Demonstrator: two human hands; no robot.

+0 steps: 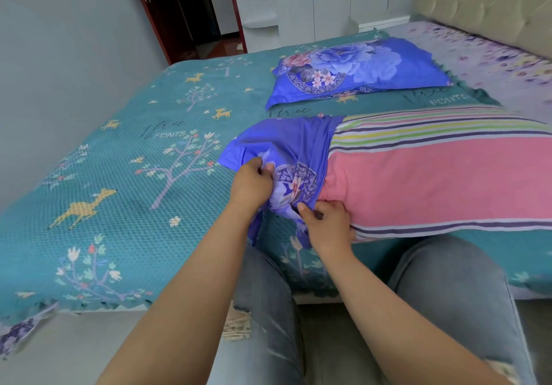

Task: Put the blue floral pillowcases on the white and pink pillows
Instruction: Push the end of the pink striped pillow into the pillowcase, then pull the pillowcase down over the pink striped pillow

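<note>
Where the teal bedspread (125,157) can be read, the word "FONTS" shows in pale capitals under a black script scrawl, once near the middle (167,133) and once by the far pillow (445,102); a third scrawl just in front of that pillow is too loose to read. Woven deer and trees dot the spread.

2 pillows lie on it. 1 covered pillow (361,69) sits farther back, fully inside its blue floral case. 1 pink pillow (442,175), with a band of white, green, yellow and purple stripes along its far edge, lies nearer and mostly bare. A 2nd case (286,157) is bunched over only its left end, gathered in folds where it meets the pink cloth.

2 bare hands work at that bunched end. Reaching in with a nearly straight forearm, the left hand (251,184) has its fingers curled into the blue cloth at the case's left side, gripping a fold. Lower and closer to the bed's edge, the right hand (328,220) pinches the case's rim between thumb and curled fingers, right where blue meets pink on the pillow's near side.

2 knees in grey jeans (448,280) press against the bed's edge below.
</note>
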